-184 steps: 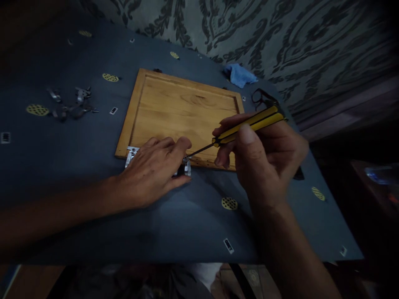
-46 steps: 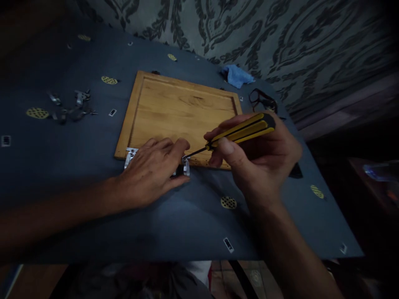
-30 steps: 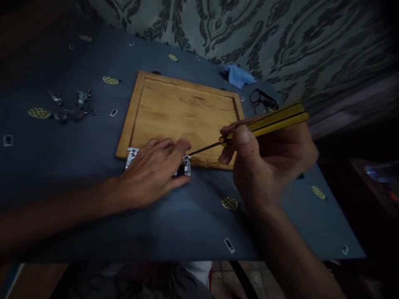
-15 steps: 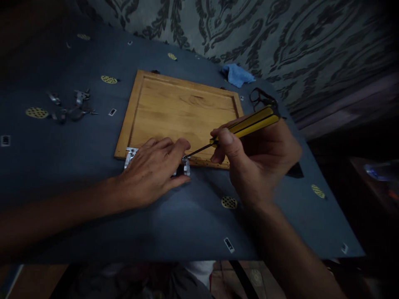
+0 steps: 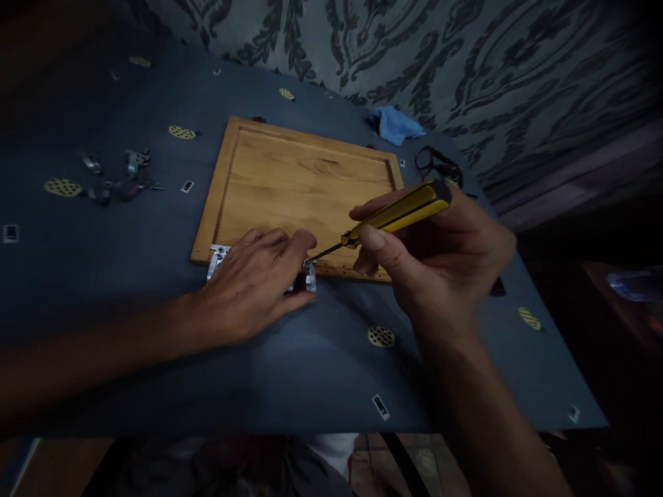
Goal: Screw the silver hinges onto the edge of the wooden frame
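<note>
A wooden panel (image 5: 305,179) with a raised frame lies on the blue-covered table. Silver metal hinges sit along its near edge: one hinge (image 5: 217,257) shows left of my left hand, another hinge (image 5: 310,277) at my thumb and index finger. My left hand (image 5: 253,283) rests palm down over that edge, thumb and index finger on either side of the right hinge; the part under the palm is hidden. In my right hand (image 5: 435,255) is a yellow-and-black screwdriver (image 5: 398,212), gripped by its handle. Its shaft slants down left, the tip at the right hinge.
Several loose metal hinges (image 5: 135,162) lie on the table at the left. At the back right are a blue cloth (image 5: 396,125) and dark-framed glasses (image 5: 438,164). A patterned wall (image 5: 362,41) stands behind; the table's right edge drops off into shadow.
The screwdriver's handle has shifted slightly left and down, while my right hand has moved a little right along it. The tip stays at the hinge. My left hand has not moved.
</note>
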`<state>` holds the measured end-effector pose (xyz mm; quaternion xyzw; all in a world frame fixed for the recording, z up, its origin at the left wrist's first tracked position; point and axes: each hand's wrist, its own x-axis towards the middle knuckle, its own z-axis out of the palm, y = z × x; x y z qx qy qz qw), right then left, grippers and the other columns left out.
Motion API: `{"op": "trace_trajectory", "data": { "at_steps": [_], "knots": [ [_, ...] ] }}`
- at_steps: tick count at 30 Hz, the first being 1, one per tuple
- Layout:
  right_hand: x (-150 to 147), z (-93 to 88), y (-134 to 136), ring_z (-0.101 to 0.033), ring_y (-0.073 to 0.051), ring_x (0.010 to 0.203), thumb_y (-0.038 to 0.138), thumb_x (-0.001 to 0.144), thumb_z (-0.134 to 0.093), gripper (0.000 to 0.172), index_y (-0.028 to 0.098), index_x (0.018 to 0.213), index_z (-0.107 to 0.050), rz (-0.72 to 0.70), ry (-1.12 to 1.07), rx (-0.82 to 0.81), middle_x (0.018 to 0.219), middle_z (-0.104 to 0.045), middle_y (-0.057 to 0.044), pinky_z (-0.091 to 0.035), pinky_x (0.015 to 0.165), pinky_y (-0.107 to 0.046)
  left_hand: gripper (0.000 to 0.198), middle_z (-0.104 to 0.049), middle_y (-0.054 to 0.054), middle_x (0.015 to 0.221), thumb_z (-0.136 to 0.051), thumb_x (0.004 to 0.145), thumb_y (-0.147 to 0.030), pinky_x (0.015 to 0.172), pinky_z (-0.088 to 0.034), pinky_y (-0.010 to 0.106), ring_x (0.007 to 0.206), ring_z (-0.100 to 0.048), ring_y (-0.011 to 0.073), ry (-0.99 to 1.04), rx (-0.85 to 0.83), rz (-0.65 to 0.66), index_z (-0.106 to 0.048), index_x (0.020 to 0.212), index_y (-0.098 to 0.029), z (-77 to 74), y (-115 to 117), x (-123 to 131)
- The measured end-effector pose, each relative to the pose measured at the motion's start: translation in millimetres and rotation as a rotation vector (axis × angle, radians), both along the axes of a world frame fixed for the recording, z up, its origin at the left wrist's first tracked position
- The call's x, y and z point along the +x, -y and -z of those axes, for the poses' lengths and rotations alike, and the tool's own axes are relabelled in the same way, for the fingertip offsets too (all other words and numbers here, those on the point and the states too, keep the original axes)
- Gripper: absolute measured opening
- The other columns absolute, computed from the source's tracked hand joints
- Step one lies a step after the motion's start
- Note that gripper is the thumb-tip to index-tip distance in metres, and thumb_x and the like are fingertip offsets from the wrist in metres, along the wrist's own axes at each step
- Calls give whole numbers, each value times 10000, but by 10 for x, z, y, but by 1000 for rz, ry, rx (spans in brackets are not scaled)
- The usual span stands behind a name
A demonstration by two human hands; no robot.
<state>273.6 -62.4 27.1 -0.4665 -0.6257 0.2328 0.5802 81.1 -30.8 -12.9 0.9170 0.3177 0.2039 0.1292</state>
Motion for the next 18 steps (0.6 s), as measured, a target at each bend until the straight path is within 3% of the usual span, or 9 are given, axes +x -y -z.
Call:
{"op": "trace_trajectory", "data": {
  "at_steps": [3, 7, 11, 15, 18],
  "knots": [
    [-3, 24, -10, -608, -104, 492, 387, 774, -896, 222, 257, 811, -721, 26, 7, 21, 796, -749, 31, -534, 413, -255, 465, -718, 62, 1053, -798, 875, -334, 842, -485, 368, 983, -684, 278, 1, -13, 5, -512, 1214, -193, -6, -4, 2],
    [16, 15, -3, -645, -124, 534, 445, 821, -852, 217, 286, 930, -754, -15, 21, -16, 853, -758, 15, -581, 462, -285, 445, -721, 69, 1069, -791, 876, -328, 836, -487, 377, 986, -684, 287, -6, -27, -1, -521, 1206, -198, -13, -6, 1],
    [17, -1, 5, -642, -111, 531, 395, 839, -844, 169, 270, 914, -761, -29, 37, -44, 892, -767, 11, -600, 492, -288, 449, -720, 72, 1079, -780, 885, -322, 854, -490, 380, 1006, -685, 286, -7, -32, -6, -520, 1228, -193, -14, 0, 1],
    [-17, 64, -20, -603, -96, 467, 316, 783, -891, 196, 259, 820, -708, -7, -26, 78, 758, -737, 45, -512, 414, -252, 460, -721, 70, 1094, -780, 887, -334, 852, -491, 372, 1015, -686, 283, -4, -23, 4, -510, 1233, -196, -4, 2, -1],
    [-42, 117, -37, -576, -95, 463, 301, 778, -895, 226, 280, 819, -674, 89, -94, 183, 717, -692, 60, -456, 374, -240, 488, -726, 68, 1090, -795, 879, -336, 863, -490, 369, 1006, -689, 274, 7, -3, 9, -501, 1239, -189, 11, -2, -7]
  ]
}}
